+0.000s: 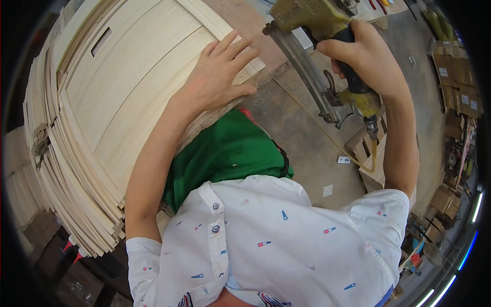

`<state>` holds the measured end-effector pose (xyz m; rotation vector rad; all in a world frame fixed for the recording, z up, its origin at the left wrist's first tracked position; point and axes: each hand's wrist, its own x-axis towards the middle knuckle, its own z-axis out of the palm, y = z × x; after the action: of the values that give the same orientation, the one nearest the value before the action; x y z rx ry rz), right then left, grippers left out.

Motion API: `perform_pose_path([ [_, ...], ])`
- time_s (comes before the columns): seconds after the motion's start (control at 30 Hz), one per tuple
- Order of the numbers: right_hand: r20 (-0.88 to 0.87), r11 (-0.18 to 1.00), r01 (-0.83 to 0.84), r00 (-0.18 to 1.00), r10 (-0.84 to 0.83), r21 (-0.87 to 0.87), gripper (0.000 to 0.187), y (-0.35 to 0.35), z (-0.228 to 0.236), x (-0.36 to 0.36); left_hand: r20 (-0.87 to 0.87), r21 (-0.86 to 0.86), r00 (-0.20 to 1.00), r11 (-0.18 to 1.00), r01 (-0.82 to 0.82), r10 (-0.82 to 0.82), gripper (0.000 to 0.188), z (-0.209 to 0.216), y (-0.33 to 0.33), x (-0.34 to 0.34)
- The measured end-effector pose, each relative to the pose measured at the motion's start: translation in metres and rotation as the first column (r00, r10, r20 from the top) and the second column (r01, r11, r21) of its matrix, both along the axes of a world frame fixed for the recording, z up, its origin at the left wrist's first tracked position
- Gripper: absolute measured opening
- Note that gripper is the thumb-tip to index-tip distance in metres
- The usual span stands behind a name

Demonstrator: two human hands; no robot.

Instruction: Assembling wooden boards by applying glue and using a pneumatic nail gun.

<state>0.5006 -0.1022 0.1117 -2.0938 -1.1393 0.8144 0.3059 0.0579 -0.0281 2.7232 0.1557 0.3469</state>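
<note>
My right hand (371, 59) is wrapped round the black grip of a yellow-green pneumatic nail gun (309, 18), held up off the bench at the upper right. Its long grey magazine (302, 66) slants down toward me, and an air fitting (371, 125) joins the bottom of the handle. My left hand (217, 69) lies with fingers spread on the corner of a pale wooden panel (148, 66). Light strips (204, 18) edge that panel, and a small rectangular slot (101, 42) is cut through it. The gun and the panel are apart.
Stacks of thin wooden strips (82, 189) line the panel's left side. A yellow air hose (307, 115) hangs below the gun. Wooden crate pieces (373, 158) stand on the floor at the right. Cardboard boxes (455, 71) are piled farther right. Red-capped bottles (76, 250) show at lower left.
</note>
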Motion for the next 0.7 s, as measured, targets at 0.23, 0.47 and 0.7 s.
perform_pose_path([
  [0.23, -0.033, 1.000, -0.007, 0.999, 0.007, 0.024, 0.029, -0.020, -0.004, -0.015, -0.005, 0.046, 1.000, 0.999, -0.002, 0.002, 0.056, -0.001, -0.001, 0.001],
  [0.47, -0.003, 0.997, 0.003, 1.000, -0.003, -0.081, 0.028, -0.015, 0.000, -0.023, 0.137, 0.101, 0.990, 0.994, -0.033, 0.019, 0.051, -0.008, 0.002, 0.005],
  [0.7, 0.004, 0.994, 0.003, 1.000, -0.002, -0.107, 0.027, -0.014, 0.004, -0.029, 0.189, 0.079, 0.982, 0.996, -0.043, 0.027, 0.052, -0.012, 0.002, 0.006],
])
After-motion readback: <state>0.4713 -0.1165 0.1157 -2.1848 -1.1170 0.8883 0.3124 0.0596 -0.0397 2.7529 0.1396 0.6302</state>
